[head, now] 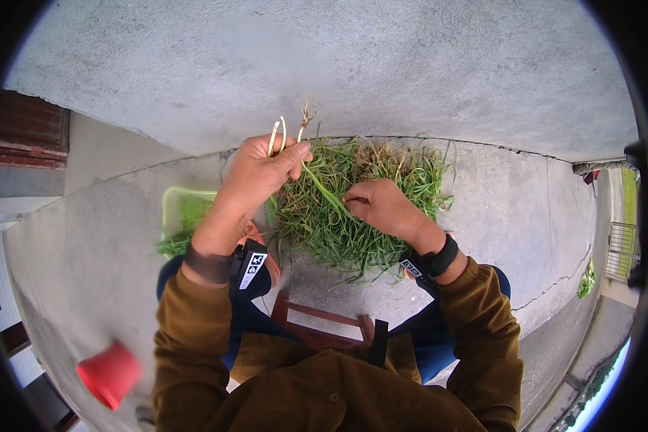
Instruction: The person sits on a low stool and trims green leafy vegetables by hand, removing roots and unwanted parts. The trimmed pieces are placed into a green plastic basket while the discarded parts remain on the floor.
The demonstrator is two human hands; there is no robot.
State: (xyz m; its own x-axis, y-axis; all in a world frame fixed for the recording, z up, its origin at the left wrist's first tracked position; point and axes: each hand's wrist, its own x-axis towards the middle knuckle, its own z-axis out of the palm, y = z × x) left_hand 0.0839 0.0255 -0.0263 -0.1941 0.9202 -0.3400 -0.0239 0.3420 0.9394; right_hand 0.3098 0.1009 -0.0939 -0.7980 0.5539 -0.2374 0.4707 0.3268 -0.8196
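My left hand (pixel 267 168) is closed around a few slender allium-like plants, their pale stem ends (pixel 274 139) pointing up past the thumb. One of them carries a tuft of dry brown roots (pixel 305 116). From this hand a long green leaf (pixel 324 189) slants down to my right hand (pixel 383 208), whose thumb and forefinger are pinched together on it. Beneath both hands, a broad heap of green plants (pixel 335 245) covers the concrete, with tangled roots (pixel 380 159) showing at its far side.
A light green plastic basket (pixel 165 208) holding greens stands left, partly behind my forearm. A red plastic bucket (pixel 108 375) lies lower left. A reddish wooden stool (pixel 324 313) is between my legs. Beyond the heap rises a rough grey wall (pixel 324 65). Some greens (pixel 587 281) lie far right.
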